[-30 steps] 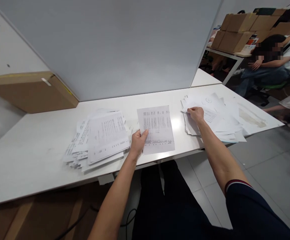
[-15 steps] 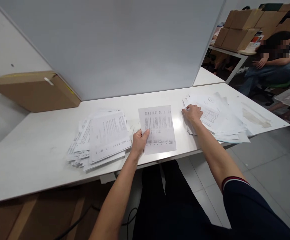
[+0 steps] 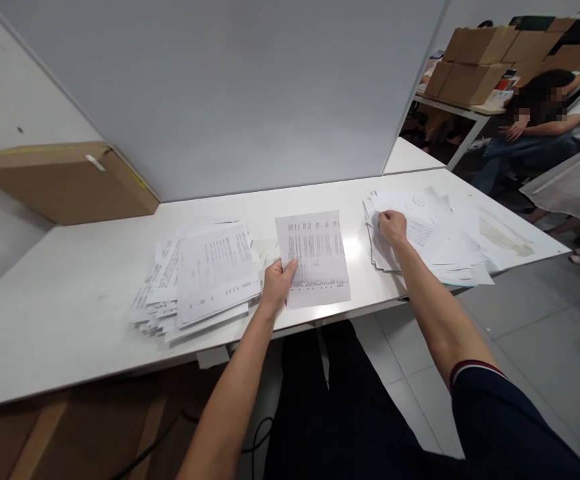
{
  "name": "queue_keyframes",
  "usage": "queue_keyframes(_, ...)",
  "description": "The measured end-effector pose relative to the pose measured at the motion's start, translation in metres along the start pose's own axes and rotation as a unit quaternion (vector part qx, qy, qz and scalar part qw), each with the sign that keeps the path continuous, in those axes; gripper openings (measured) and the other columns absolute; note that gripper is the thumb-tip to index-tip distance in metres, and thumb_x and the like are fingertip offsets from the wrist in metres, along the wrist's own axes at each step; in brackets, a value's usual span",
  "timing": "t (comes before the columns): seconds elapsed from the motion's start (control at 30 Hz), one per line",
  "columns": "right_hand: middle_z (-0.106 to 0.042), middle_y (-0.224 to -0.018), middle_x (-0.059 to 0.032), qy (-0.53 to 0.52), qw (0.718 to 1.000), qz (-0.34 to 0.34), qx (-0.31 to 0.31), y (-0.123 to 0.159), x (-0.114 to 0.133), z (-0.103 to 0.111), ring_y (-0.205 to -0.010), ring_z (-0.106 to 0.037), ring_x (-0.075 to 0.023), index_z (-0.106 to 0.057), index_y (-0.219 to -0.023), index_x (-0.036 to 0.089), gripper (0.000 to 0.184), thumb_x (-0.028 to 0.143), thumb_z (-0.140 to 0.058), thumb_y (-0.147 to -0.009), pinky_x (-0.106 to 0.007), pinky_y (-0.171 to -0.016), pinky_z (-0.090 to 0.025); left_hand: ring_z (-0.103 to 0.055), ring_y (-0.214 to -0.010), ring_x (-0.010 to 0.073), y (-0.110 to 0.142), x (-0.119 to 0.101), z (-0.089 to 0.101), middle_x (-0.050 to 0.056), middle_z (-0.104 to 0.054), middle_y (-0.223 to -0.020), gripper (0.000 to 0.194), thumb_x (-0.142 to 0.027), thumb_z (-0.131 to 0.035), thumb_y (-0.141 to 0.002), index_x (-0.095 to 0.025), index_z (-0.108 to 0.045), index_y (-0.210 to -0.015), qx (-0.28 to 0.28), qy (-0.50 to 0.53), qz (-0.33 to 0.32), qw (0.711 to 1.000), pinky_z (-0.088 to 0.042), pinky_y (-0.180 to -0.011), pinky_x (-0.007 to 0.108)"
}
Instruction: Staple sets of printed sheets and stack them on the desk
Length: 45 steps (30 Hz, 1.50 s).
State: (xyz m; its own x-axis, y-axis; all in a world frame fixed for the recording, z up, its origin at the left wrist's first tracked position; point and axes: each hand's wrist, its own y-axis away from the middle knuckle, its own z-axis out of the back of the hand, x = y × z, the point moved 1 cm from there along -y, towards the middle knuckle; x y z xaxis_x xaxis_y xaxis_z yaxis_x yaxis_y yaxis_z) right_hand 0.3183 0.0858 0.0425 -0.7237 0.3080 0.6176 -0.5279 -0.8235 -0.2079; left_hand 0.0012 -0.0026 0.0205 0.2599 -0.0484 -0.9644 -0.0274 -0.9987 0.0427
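My left hand (image 3: 279, 283) is closed on the left edge of a printed sheet of paper (image 3: 317, 257), its thumb lying on top. The sheet is held over the middle of the white table. My right hand (image 3: 394, 227) has its fingers curled in a pinch on a sheet of paper at the left side of the right-hand paper pile (image 3: 435, 233). Its fingertips are partly hidden. To the left of my left hand lies another loose pile of printed papers (image 3: 215, 273), its edges uneven.
A brown cardboard box (image 3: 65, 183) leans by the wall at the back left of the table (image 3: 70, 307). A grey-white panel (image 3: 260, 93) stands along the back. Farther right, a person (image 3: 545, 113) sits near stacked cardboard boxes (image 3: 475, 67).
My right hand has moved slightly right over the pile, and its fingers have drawn together from a spread pose into a pinch. My left hand keeps its sheet in place.
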Motion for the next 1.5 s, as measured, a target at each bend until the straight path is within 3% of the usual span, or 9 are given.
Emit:
queue_keyframes(0.17,-0.054,-0.066,0.0002,-0.112,0.990,0.071,-0.047,0.013,0.008,0.037,-0.066,-0.049,-0.0150,-0.057,-0.075,0.018,0.021,0.032,-0.042,-0.082,-0.026,-0.062,-0.038,-0.067,-0.078,0.0217,0.000,0.000,0.000,0.009,-0.072,-0.084,0.049,-0.047,-0.072,-0.065,-0.011,-0.068,-0.098,0.002,-0.007,-0.003,1.000,-0.053,-0.075,0.037)
queue_keyframes(0.4,-0.045,-0.062,0.0028,-0.250,0.944,0.196,-0.085,0.047,0.045,0.091,-0.059,-0.044,-0.0117,-0.049,-0.072,0.020,0.027,0.044,-0.048,-0.085,-0.025,-0.056,-0.036,-0.067,-0.078,0.0212,-0.001,0.001,0.002,0.009,-0.072,-0.087,0.047,-0.046,-0.071,-0.066,-0.010,-0.068,-0.096,-0.001,-0.011,-0.013,1.000,-0.052,-0.079,0.039)
queue_keyframes(0.6,-0.043,-0.066,0.0012,-0.218,0.904,0.264,-0.255,0.084,0.081,0.133,-0.061,-0.045,-0.0138,-0.046,-0.076,0.022,0.030,0.046,-0.039,-0.092,-0.028,-0.056,-0.036,-0.067,-0.077,0.0208,-0.001,0.003,0.003,0.009,-0.072,-0.088,0.047,-0.046,-0.070,-0.067,-0.011,-0.068,-0.098,0.004,0.010,-0.003,1.000,-0.052,-0.078,0.039)
queue_keyframes(0.7,-0.040,-0.067,0.0013,-0.219,0.888,0.264,-0.305,0.093,0.092,0.140,-0.062,-0.045,-0.0139,-0.046,-0.076,0.023,0.028,0.044,-0.039,-0.092,-0.028,-0.055,-0.036,-0.067,-0.076,0.0213,-0.001,0.004,0.003,0.009,-0.072,-0.086,0.048,-0.047,-0.071,-0.067,-0.011,-0.068,-0.098,0.000,0.005,-0.006,1.000,-0.052,-0.076,0.038)
queue_keyframes(0.77,-0.039,-0.066,0.0020,-0.234,0.893,0.260,-0.283,0.091,0.095,0.134,-0.060,-0.044,-0.0131,-0.045,-0.076,0.023,0.027,0.043,-0.040,-0.092,-0.027,-0.055,-0.035,-0.067,-0.076,0.0213,-0.001,0.004,0.004,0.009,-0.072,-0.086,0.049,-0.048,-0.071,-0.066,-0.012,-0.068,-0.099,0.000,0.001,-0.007,1.000,-0.052,-0.075,0.038)
queue_keyframes(0.9,-0.040,-0.063,0.0033,-0.249,0.926,0.231,-0.167,0.079,0.091,0.101,-0.058,-0.042,-0.0120,-0.042,-0.073,0.022,0.027,0.042,-0.040,-0.091,-0.025,-0.054,-0.034,-0.067,-0.074,0.0207,-0.003,0.007,0.004,0.008,-0.072,-0.082,0.052,-0.049,-0.072,-0.064,-0.011,-0.068,-0.099,-0.003,0.026,0.007,1.000,-0.052,-0.072,0.036)
queue_keyframes(1.13,-0.050,-0.064,0.0006,-0.116,0.970,0.210,-0.047,0.086,0.095,0.036,-0.058,-0.047,-0.0163,-0.044,-0.080,0.023,0.019,0.034,-0.035,-0.092,-0.027,-0.057,-0.032,-0.066,-0.081,0.0216,-0.007,0.009,0.005,0.009,-0.072,-0.085,0.052,-0.057,-0.063,-0.071,-0.013,-0.068,-0.097,0.001,0.002,-0.003,1.000,-0.051,-0.076,0.034)
queue_keyframes(1.3,-0.053,-0.064,-0.0015,-0.057,0.975,0.214,-0.024,0.093,0.106,0.008,-0.056,-0.048,-0.0188,-0.046,-0.088,0.023,0.024,0.036,-0.026,-0.094,-0.027,-0.056,-0.029,-0.064,-0.094,0.0237,-0.003,0.004,0.003,0.011,-0.071,-0.092,0.055,-0.060,-0.055,-0.076,-0.013,-0.067,-0.102,0.005,-0.011,-0.022,1.000,-0.048,-0.085,0.035)
queue_keyframes(1.5,-0.054,-0.063,-0.0019,-0.039,0.978,0.205,-0.008,0.090,0.110,-0.006,-0.058,-0.050,-0.0199,-0.048,-0.093,0.022,0.026,0.037,-0.026,-0.094,-0.027,-0.060,-0.031,-0.063,-0.093,0.0237,0.001,-0.001,0.003,0.010,-0.071,-0.088,0.057,-0.062,-0.048,-0.079,-0.013,-0.067,-0.098,0.011,-0.048,-0.034,0.998,-0.047,-0.084,0.033)
